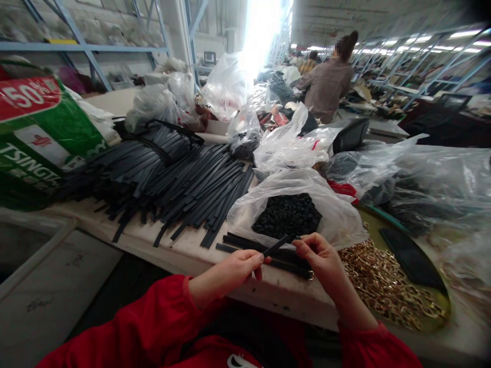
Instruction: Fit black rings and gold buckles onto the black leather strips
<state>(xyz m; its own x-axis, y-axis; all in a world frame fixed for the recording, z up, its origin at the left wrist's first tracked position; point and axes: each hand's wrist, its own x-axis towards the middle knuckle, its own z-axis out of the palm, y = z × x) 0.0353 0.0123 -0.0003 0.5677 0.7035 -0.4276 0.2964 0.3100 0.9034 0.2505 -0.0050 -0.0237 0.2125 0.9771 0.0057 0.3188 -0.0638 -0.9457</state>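
Between thumb and fingers, my left hand (245, 261) pinches a flat black strap (276, 246), its free end angled up to the right. My right hand (317, 251) is closed at that end, with a small black piece (295, 238) at its fingertips; its exact shape is too small to tell. Just beyond both hands, an open clear plastic bag (337, 217) holds a heap of small black pieces (287, 214). A few black straps (245, 243) lie on the table under my hands, one with a gold-coloured fitting (310, 275) at its end.
Piles of black straps (207, 184) cover the table's left side, beside a green and red bag (42, 148). At right, a yellowish tray (441, 312) holds gold-coloured buckles (376, 281) and a dark phone-like slab (412, 258). More plastic bags (295, 148) stand behind; a person (328, 89) is farther back.
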